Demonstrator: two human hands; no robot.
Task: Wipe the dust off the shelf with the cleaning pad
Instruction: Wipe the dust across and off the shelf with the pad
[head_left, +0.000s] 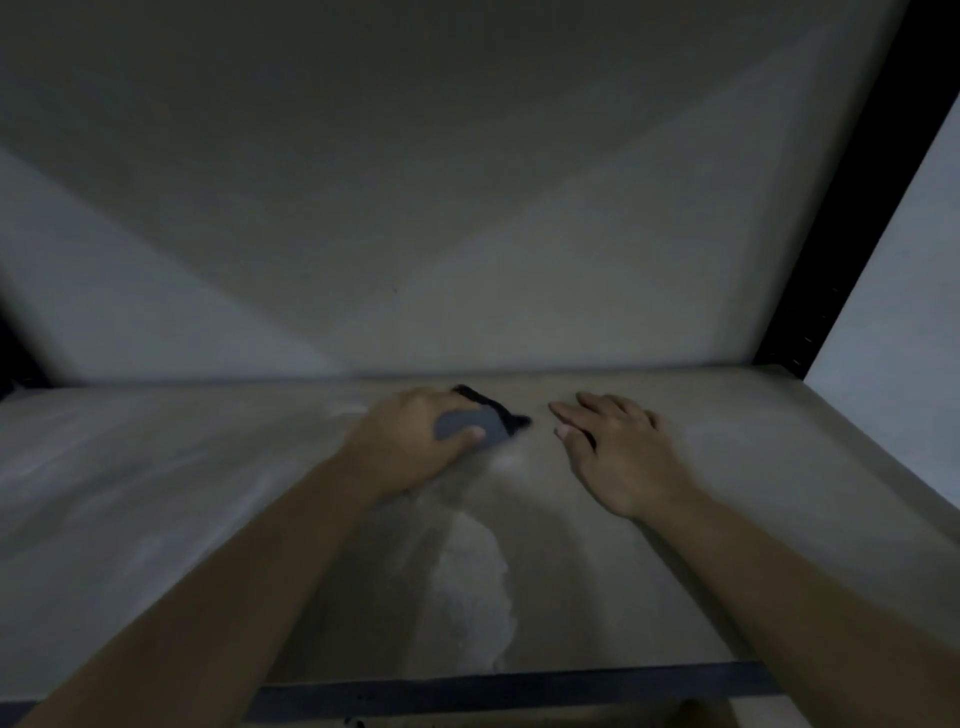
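Observation:
A wide beige shelf board fills the lower half of the view, with pale dust smears across it and a whitish patch in the middle. My left hand presses a dark grey cleaning pad with a black edge onto the board near the back wall. Fingers and thumb grip the pad. My right hand lies flat on the board just right of the pad, fingers spread, holding nothing.
A plain grey back wall rises behind the shelf. A black metal upright stands at the right rear corner. A dark metal rail runs along the shelf's front edge.

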